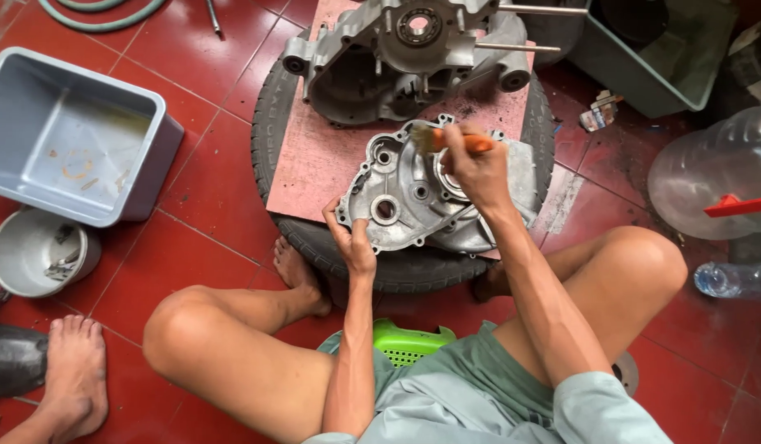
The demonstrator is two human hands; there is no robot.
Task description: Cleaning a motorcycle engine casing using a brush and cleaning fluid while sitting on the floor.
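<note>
Grey cast-metal engine cover [413, 197], round-holed and ribbed, lay tilted on a pinkish board [306, 164] set across a black rubber tyre [269, 123], directly between the person's two hands. The left hand [353, 247] gripped the cover's near lower-left edge, fingers curled round the rim and thumb on top. The right hand [472, 168] hovered above the cover's upper right part, closed round the orange handle of a small paintbrush [446, 140] whose bristles touched the metal near the top edge. Just beyond the cover, on the same board, sat a larger grey engine casing [397, 57]. Left of the tyre, on red floor tiles [200, 189], stood an empty grey plastic tub [68, 136] and a white bucket [35, 247]. Another person's bare foot [72, 370] rested at lower left.
</note>
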